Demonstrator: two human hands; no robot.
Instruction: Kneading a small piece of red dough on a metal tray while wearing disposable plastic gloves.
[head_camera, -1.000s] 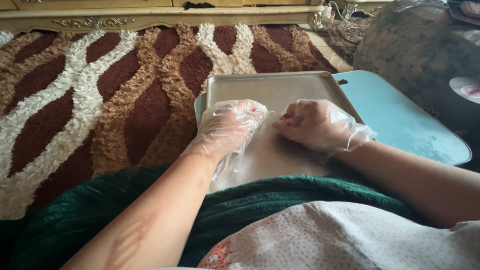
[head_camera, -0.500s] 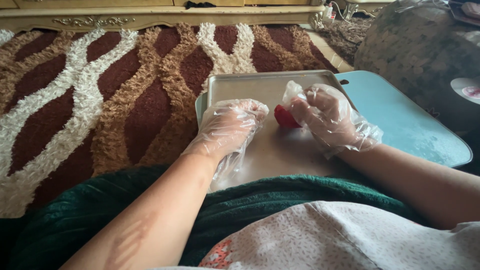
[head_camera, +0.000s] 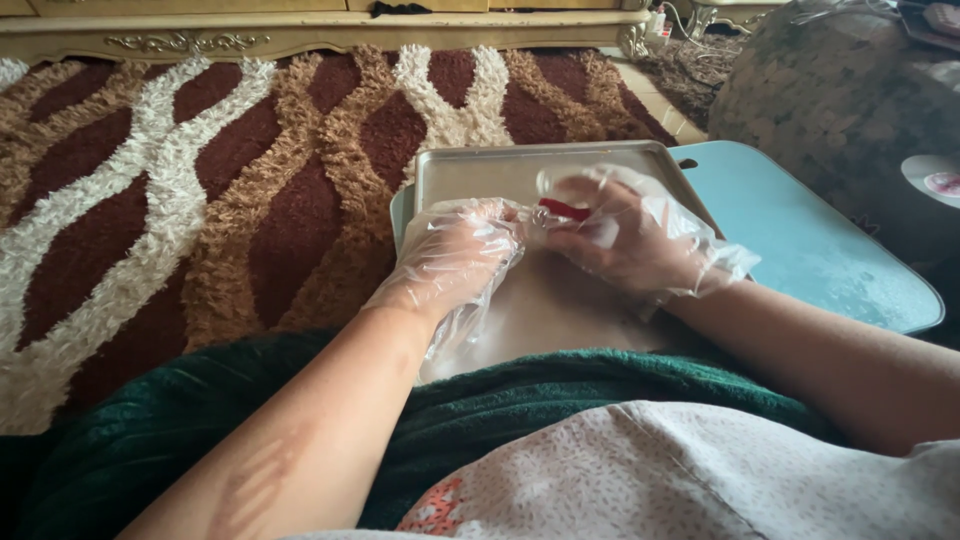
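Observation:
Both my hands wear loose clear plastic gloves and meet over a metal tray (head_camera: 480, 172) that lies on a light blue board (head_camera: 800, 240). My right hand (head_camera: 625, 240) pinches a small red object (head_camera: 566, 209) between its fingers. It is mostly hidden, so its kind is unclear. My left hand (head_camera: 455, 255) is curled beside it, fingertips touching the right hand's fingers and the glove plastic near the red object.
A shaggy brown, maroon and white rug (head_camera: 200, 200) lies to the left and beyond the tray. A gilded furniture base (head_camera: 300, 35) runs along the top. A patterned grey cushion (head_camera: 850, 110) stands at the right. Green fabric (head_camera: 500, 400) covers my lap.
My right hand lifted the red object off the tray, then brought it leftward to meet my left hand, whose fingers now touch it.

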